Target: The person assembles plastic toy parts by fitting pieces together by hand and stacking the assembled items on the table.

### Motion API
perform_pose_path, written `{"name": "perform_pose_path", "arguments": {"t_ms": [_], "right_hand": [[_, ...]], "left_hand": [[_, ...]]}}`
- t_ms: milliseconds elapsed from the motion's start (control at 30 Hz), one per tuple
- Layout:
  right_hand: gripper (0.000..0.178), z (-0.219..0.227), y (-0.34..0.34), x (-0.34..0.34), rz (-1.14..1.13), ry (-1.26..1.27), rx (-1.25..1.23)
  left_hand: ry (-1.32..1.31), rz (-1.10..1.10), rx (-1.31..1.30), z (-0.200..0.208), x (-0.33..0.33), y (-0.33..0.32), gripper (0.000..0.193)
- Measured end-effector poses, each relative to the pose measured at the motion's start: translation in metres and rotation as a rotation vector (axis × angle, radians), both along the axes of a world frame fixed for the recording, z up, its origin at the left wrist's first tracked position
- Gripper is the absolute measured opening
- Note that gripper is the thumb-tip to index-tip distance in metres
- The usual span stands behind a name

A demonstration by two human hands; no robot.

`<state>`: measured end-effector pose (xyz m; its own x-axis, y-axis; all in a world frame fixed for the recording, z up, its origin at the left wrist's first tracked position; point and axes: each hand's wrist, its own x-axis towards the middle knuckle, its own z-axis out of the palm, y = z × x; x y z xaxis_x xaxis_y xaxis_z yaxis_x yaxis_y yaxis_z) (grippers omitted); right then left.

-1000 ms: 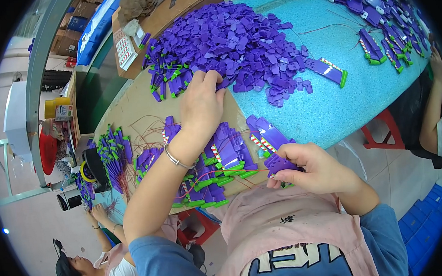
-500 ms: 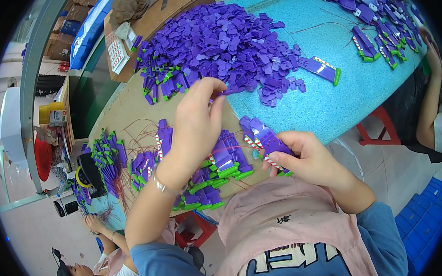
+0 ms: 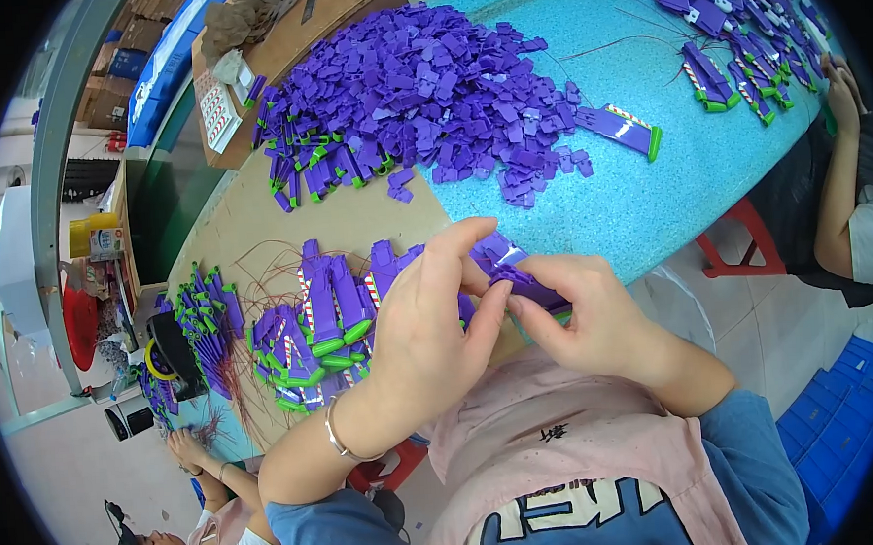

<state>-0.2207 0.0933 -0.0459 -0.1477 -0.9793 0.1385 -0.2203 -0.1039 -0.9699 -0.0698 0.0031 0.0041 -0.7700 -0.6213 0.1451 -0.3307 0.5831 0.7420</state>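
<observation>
My left hand (image 3: 421, 323) and my right hand (image 3: 582, 309) meet close to my chest, both pinching a purple plastic piece (image 3: 511, 267) between the fingertips. A bracelet sits on my left wrist. Just left of my hands lies a stack of assembled purple parts with green ends (image 3: 323, 323). Farther up the table spreads a big heap of loose purple pieces (image 3: 427, 85). My left palm hides part of what I hold.
The table top is turquoise (image 3: 669, 191) on the right and tan (image 3: 256, 218) on the left. One assembled part (image 3: 626, 126) lies alone. More purple parts (image 3: 719, 21) lie at the far right by another person's arm (image 3: 837, 182). A seated person (image 3: 203, 522) works at lower left.
My left hand has left the big heap and come back toward my chest. It has joined my right hand on the purple piece.
</observation>
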Motion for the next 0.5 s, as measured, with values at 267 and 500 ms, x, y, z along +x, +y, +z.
{"name": "perform_pose_path", "arguments": {"t_ms": [267, 500], "right_hand": [[0.008, 0.004, 0.001, -0.006, -0.001, 0.091, 0.063], [0.009, -0.001, -0.007, -0.026, 0.007, 0.011, 0.066]], "left_hand": [[-0.039, 0.018, 0.353, -0.008, -0.001, -0.003, 0.011], [-0.032, 0.074, 0.341, -0.007, -0.009, -0.01, 0.012]]}}
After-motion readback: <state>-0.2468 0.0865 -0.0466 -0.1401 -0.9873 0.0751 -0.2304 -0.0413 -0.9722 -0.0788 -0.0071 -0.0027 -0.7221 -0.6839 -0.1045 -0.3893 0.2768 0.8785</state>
